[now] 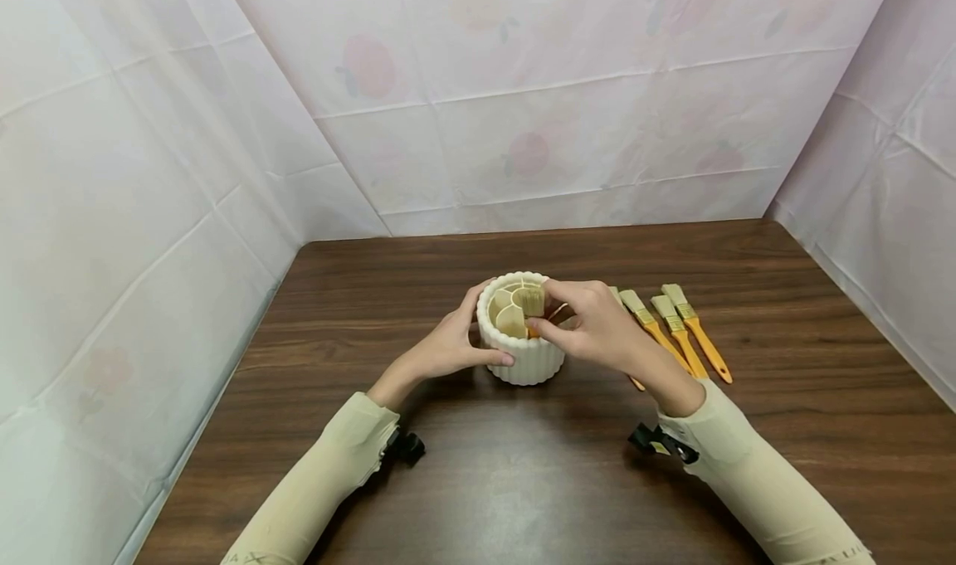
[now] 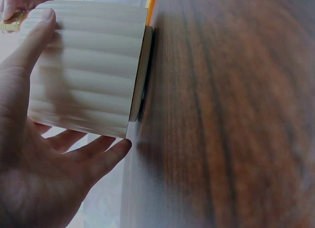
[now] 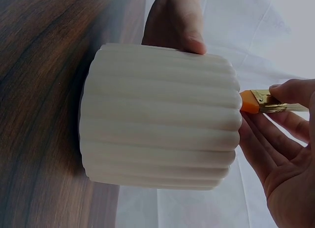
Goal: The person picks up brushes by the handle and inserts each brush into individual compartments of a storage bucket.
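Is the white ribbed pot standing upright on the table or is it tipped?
Upright. The pot sits flat on the table, opening up; the left hand steadies its side.

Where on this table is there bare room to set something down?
Bare wood lies between the ribbed holder and the back wall, along the left edge, and near the two sleeves. Crowded: right of the holder, where loose brushes lie beside the right hand.
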